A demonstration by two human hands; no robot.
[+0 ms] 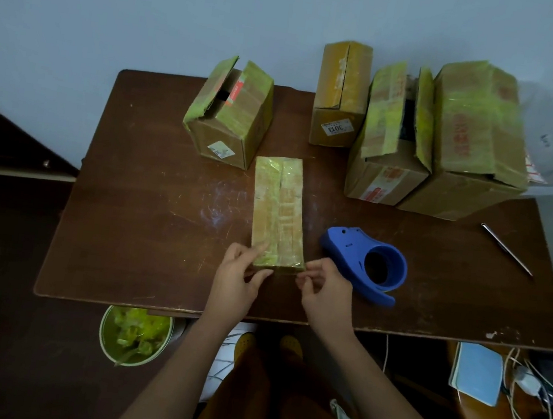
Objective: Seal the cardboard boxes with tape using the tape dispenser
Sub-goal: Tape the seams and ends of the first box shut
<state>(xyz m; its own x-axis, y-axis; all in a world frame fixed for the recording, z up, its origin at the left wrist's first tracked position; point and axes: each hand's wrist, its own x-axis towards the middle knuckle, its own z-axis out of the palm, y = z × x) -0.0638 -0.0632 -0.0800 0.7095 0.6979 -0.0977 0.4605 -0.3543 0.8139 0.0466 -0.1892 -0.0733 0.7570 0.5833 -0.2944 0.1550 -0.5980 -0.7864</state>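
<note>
Hands meet at the near end of a long, flat cardboard box (278, 209) lying on the tabletop (136, 214): the left hand (236, 280) pinches its left corner, the right hand (326, 292) its right, fingers curled onto the glossy tape there. The box looks light and fairly stiff, its taped skin likely slick, so bare cardboard edges offer the surer hold. The blue tape dispenser (365, 262) rests just right of the right hand; open-flapped boxes (392, 136) stand beyond.

Browns, yellow-green and one blue
Dark brown scuffed worktop (136, 214); tan cardboard boxes (393, 143) streaked with yellow-green tape; blue tape dispenser (362, 260); pale blue-grey wall (119, 2).
</note>
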